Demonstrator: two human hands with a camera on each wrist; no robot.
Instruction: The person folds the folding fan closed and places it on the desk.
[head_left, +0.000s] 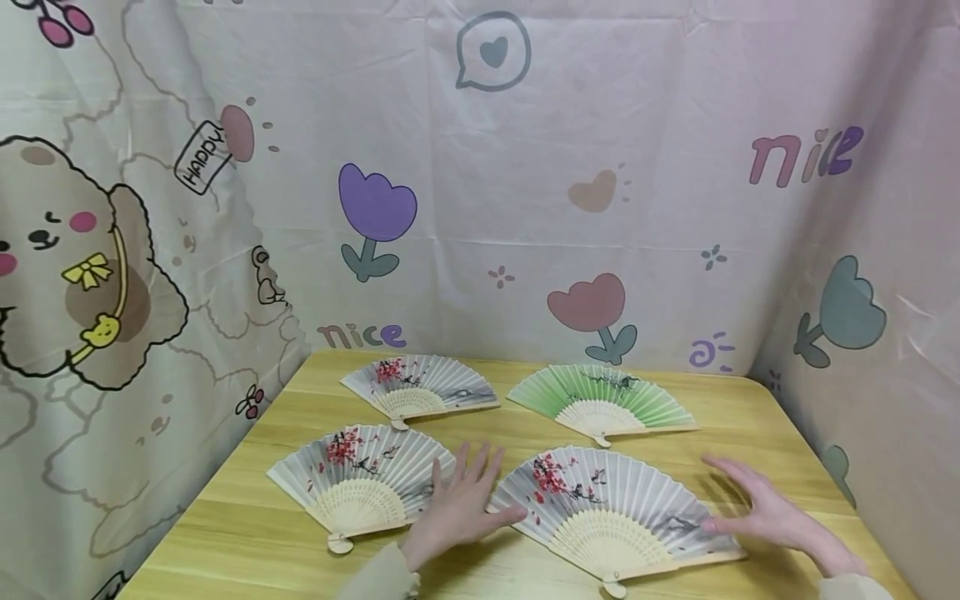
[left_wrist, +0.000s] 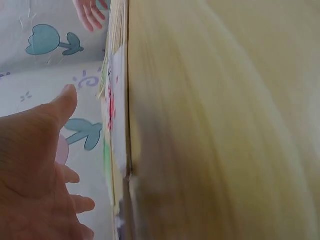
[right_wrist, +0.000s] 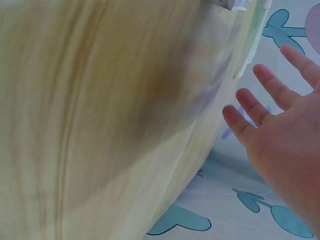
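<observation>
Spread and holding nothing, the fingers of the left hand (head_left: 463, 507) and right hand (head_left: 768, 517) flank an open grey-and-white pleated fan with red blossoms and pale ribs (head_left: 615, 521), front right on the yellow wood-grain desk (head_left: 240, 558) — any contact is hard to make out. The left hand partly hides the right end of a matching blossomed fan (head_left: 360, 487) at front left; behind lie a third grey fan (head_left: 420, 392) and a green pleated fan (head_left: 603, 404).

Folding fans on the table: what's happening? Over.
Left hand, right hand: holding nothing. Grey pleated fan with red blossoms: spread open between them. No obstacle visible.
</observation>
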